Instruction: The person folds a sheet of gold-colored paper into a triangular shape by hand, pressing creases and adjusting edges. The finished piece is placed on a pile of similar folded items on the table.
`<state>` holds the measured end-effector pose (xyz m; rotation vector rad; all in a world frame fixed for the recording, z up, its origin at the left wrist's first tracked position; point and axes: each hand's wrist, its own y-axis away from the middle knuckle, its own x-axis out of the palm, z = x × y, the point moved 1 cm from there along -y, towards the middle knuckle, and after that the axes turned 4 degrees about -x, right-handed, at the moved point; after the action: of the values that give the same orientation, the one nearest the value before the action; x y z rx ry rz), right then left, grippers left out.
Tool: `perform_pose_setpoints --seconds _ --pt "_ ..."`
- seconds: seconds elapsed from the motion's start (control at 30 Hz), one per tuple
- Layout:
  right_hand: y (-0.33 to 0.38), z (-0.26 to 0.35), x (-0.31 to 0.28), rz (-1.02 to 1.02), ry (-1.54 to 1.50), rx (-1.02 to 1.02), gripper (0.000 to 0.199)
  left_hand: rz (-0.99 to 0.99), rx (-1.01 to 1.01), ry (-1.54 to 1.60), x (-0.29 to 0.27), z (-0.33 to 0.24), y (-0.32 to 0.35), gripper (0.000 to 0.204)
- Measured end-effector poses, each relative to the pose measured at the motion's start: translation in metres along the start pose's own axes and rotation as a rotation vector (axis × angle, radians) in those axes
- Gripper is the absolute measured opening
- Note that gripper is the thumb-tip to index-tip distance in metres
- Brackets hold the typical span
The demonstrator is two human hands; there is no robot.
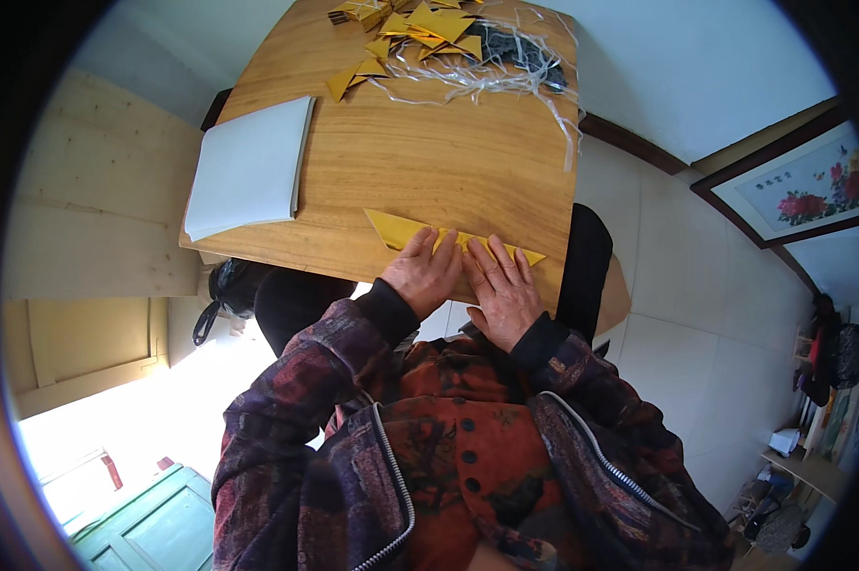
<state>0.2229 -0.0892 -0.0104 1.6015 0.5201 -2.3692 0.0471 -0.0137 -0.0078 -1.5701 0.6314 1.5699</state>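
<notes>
A folded strip of shiny gold paper [391, 228] with slanted ends lies along the near edge of the wooden table [382, 162]. My left hand [422, 273] rests on its middle, fingertips pressing the paper down. Beside it, my right hand [501, 287] lies on the right half with fingers stretched out flat. The two hands almost touch, and their fingers cover much of the strip's middle. Neither hand is closed round anything. Only the left end and the right tip of the paper show plainly.
A stack of white paper sheets [251, 171] lies at the table's left. Folded gold paper pieces [429, 33] are heaped at the far side, beside a tangle of clear plastic strips [477, 81] and a dark bundle [515, 52]. A framed flower picture [800, 181] stands at right.
</notes>
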Motion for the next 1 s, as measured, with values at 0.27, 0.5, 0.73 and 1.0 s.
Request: perform_pose_setpoints --seconds 0.27,0.5,0.73,1.0 --pt "0.033 -0.014 -0.015 0.065 0.103 0.002 0.074 0.0 0.037 -0.055 0.004 0.001 0.004 0.045" --pt "0.04 -0.014 -0.04 0.097 0.056 0.008 0.08 0.027 0.001 -0.01 0.003 0.002 0.004 0.045" --pt "-0.012 -0.006 -0.024 0.131 0.007 -0.042 0.092 0.036 -0.008 0.036 0.006 0.003 0.003 0.042" --pt "-0.025 -0.01 -0.012 0.185 -0.024 -0.049 0.103 -0.052 0.006 0.046 0.004 0.004 -0.002 0.036"
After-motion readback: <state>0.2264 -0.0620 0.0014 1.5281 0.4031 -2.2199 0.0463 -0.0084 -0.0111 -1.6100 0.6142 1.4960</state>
